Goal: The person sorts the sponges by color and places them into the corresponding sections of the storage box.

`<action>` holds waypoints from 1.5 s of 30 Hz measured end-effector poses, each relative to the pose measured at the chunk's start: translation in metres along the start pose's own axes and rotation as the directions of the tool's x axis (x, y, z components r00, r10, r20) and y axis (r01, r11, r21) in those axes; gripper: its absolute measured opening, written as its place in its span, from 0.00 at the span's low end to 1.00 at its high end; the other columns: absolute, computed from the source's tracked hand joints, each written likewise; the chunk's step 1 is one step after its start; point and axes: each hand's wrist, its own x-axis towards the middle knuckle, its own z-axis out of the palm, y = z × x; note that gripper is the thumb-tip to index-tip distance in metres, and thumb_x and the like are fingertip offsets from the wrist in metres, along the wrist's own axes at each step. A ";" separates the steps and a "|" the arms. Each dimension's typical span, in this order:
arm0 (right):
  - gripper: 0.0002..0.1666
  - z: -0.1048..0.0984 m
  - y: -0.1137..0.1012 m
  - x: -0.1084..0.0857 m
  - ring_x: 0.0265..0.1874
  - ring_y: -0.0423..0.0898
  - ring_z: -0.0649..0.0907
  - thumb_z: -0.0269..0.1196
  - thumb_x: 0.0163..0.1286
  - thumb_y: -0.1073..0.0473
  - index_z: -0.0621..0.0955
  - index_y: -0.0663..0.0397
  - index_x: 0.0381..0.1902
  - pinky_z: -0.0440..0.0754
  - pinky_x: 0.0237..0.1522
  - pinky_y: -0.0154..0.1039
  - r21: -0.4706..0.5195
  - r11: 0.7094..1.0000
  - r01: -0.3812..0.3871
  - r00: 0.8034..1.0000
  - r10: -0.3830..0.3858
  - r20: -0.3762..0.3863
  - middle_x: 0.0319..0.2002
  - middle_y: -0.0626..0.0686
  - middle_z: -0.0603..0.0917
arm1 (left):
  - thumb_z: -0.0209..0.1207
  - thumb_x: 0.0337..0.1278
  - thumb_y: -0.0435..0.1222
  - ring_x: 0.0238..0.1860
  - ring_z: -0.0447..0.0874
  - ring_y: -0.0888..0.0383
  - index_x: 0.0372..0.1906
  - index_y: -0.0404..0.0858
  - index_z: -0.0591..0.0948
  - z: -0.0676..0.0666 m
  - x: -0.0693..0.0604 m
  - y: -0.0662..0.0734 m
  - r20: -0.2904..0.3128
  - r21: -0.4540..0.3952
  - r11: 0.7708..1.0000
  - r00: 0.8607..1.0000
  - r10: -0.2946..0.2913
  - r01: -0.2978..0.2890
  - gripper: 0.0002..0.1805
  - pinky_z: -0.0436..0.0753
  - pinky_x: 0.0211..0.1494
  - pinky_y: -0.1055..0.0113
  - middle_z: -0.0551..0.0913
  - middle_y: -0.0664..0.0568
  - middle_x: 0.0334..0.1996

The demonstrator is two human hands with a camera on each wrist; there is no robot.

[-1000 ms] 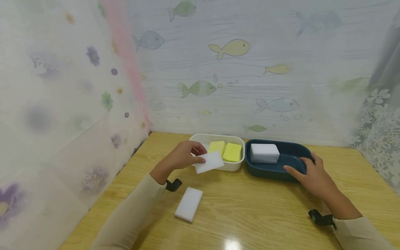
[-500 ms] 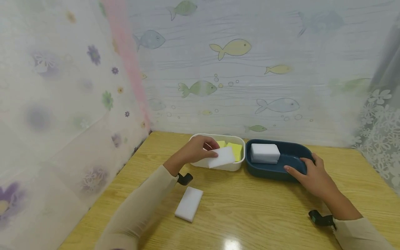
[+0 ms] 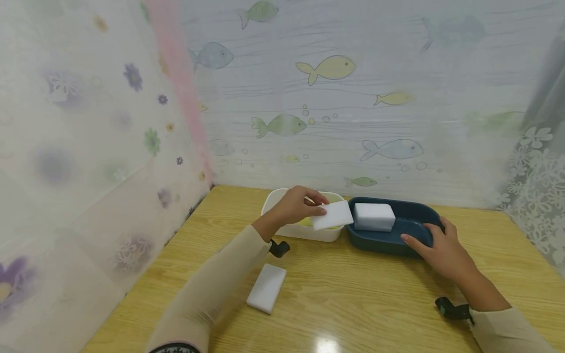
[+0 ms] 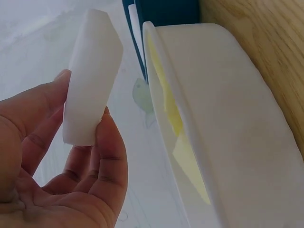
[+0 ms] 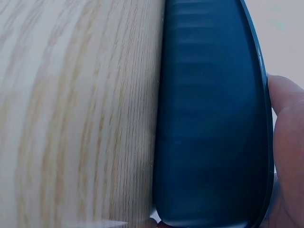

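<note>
My left hand (image 3: 295, 206) pinches a thin white sponge block (image 3: 333, 214) between thumb and fingers. It holds the block above the right part of the white container (image 3: 309, 233), beside the blue one. Yellow sponges (image 4: 168, 104) lie inside the white container, mostly hidden in the head view by hand and block. My right hand (image 3: 448, 250) grips the right end of the dark blue container (image 3: 379, 243), its thumb over the near rim. White sponge blocks (image 3: 374, 217) sit stacked in that container's left part. Another white sponge block (image 3: 267, 288) lies flat on the table, near the left forearm.
Both containers stand side by side on the wood-grain table (image 3: 353, 304), close to the fish-printed curtain (image 3: 335, 122). A flower-printed sheet (image 3: 110, 171) runs along the left edge. Wrist-worn black cameras (image 3: 452, 308) stick out below both hands.
My left hand has carried the white sponge block rightward and slightly up, across the white container to the edge of the blue one. The right hand keeps its place on the blue container.
</note>
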 end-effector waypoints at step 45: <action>0.64 0.001 0.000 0.001 0.65 0.87 0.61 0.49 0.74 0.22 0.56 0.75 0.78 0.72 0.50 0.78 -0.006 1.000 -0.009 1.000 0.009 -0.002 0.77 0.79 0.28 | 0.74 0.60 0.42 0.41 0.80 0.67 0.40 0.50 0.88 0.089 0.072 0.044 0.023 0.232 0.973 1.000 0.017 -0.022 0.07 0.80 0.45 0.77 0.84 0.65 0.36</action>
